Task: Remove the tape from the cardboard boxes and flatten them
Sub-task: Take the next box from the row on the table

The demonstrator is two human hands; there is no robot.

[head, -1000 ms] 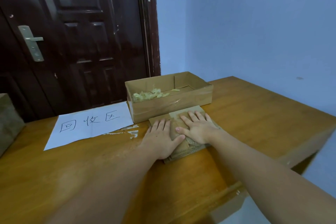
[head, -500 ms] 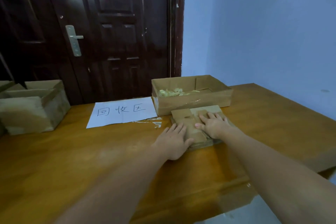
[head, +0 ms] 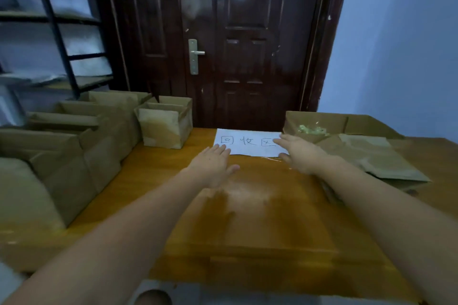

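Both arms are stretched out over the wooden table [head: 260,218]. The left hand [head: 213,164] is flat, palm down, fingers straight and close together, its fingertips at the near left corner of a white paper sign [head: 247,143] with three handwritten characters. The right hand [head: 301,155] is also spread with straight fingers and holds nothing; its fingers lie over the right end of the sign, though it is blurred and I cannot tell whether it touches the paper.

Just right of that hand lies a flattened cardboard box [head: 371,158], spread on the table on top of more flat cardboard. Behind it, at the table's far edge, stands an open shallow cardboard box [head: 319,120] with a small heap of pale crumpled tape [head: 312,129] inside.

On the left side of the table stand several cardboard boxes [head: 74,156] crowded together, not yet flattened, and a smaller open box [head: 164,122] sits at the far end of that group, just left of the sign.

Behind the table is a dark glossy door [head: 247,44] with a metal handle [head: 194,56]. A black metal shelf rack [head: 57,39] stands to the left, a pale blue wall [head: 401,37] to the right.
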